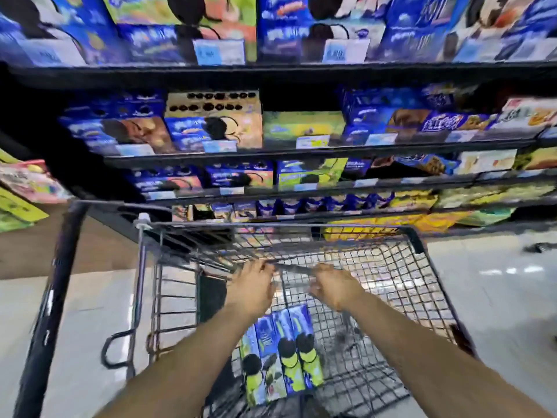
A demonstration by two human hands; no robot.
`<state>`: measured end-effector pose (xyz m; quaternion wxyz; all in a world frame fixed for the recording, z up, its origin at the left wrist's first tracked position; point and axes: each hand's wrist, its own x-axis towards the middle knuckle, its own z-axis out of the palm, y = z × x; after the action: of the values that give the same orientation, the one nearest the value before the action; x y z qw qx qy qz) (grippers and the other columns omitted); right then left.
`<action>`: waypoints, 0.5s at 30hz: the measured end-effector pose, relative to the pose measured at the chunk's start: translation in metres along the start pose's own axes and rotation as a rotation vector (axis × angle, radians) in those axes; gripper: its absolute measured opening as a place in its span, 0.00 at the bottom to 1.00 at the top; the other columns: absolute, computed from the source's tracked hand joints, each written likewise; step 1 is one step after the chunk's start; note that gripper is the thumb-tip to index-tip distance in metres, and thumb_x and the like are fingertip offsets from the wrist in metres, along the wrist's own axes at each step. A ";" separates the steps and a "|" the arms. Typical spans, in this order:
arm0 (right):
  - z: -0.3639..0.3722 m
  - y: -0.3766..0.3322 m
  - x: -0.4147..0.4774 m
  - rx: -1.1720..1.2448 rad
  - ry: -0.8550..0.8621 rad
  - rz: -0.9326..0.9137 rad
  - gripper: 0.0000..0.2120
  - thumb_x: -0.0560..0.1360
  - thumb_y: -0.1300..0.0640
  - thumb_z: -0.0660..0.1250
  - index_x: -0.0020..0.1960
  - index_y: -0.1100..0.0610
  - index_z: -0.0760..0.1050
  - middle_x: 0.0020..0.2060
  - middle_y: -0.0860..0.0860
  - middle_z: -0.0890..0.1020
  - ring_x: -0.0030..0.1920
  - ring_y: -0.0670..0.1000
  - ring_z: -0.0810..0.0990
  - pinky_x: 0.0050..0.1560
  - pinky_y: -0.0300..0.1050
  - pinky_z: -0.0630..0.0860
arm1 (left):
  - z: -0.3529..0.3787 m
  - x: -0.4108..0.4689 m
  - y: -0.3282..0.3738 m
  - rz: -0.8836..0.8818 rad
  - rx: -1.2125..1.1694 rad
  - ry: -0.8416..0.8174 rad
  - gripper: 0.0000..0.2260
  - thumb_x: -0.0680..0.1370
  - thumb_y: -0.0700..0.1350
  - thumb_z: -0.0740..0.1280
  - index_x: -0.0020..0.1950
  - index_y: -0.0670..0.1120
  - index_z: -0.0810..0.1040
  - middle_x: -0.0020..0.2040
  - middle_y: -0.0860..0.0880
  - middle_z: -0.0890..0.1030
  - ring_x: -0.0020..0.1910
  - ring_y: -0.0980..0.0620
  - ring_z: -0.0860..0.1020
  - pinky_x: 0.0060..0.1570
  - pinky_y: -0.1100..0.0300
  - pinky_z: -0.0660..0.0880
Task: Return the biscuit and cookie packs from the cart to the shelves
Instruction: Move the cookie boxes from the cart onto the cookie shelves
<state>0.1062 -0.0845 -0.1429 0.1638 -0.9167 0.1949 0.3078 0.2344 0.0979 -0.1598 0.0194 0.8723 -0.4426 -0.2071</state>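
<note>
Several blue and green cookie packs (280, 354) stand side by side on the bottom of the wire cart (419, 236). Both my arms reach into the cart above them. My left hand (251, 285) and my right hand (331, 288) are each closed on a thin metal bar (291, 268) of the cart's inner wire panel, a short gap apart. Neither hand touches the packs. Straight ahead of the cart, the shelves (301, 152) are filled with blue, green and orange cookie boxes. The picture is blurred by motion.
A dark upright cart frame bar (54, 297) runs along the left. Yellow and pink packs (27, 182) hang at the far left. Pale tiled floor (497, 282) lies to the right of the cart. Price tags (312, 142) line the shelf edges.
</note>
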 end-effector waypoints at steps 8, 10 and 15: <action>0.120 0.026 0.088 -0.032 -0.289 -0.096 0.36 0.80 0.37 0.61 0.80 0.54 0.57 0.78 0.55 0.63 0.76 0.57 0.65 0.74 0.54 0.62 | 0.170 -0.005 -0.011 -0.147 -0.071 -0.290 0.30 0.81 0.60 0.61 0.80 0.53 0.55 0.79 0.46 0.58 0.78 0.41 0.57 0.77 0.44 0.53; 0.140 0.031 0.105 0.024 -0.333 -0.114 0.38 0.79 0.37 0.63 0.81 0.53 0.55 0.80 0.55 0.60 0.77 0.57 0.62 0.76 0.52 0.60 | 0.201 -0.006 -0.012 -0.142 -0.081 -0.329 0.37 0.79 0.65 0.60 0.82 0.55 0.47 0.82 0.46 0.48 0.80 0.39 0.49 0.78 0.41 0.49; 0.171 0.041 0.136 0.055 -0.427 -0.083 0.43 0.75 0.31 0.65 0.81 0.51 0.55 0.80 0.53 0.60 0.77 0.57 0.63 0.76 0.52 0.62 | 0.244 -0.004 -0.007 -0.128 -0.098 -0.387 0.46 0.76 0.70 0.61 0.81 0.57 0.34 0.82 0.47 0.35 0.80 0.38 0.37 0.77 0.36 0.41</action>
<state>0.1021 -0.0831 -0.3653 0.2388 -0.8331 0.1262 0.4828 0.1453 0.1422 -0.3826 -0.0366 0.8407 -0.3709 -0.3928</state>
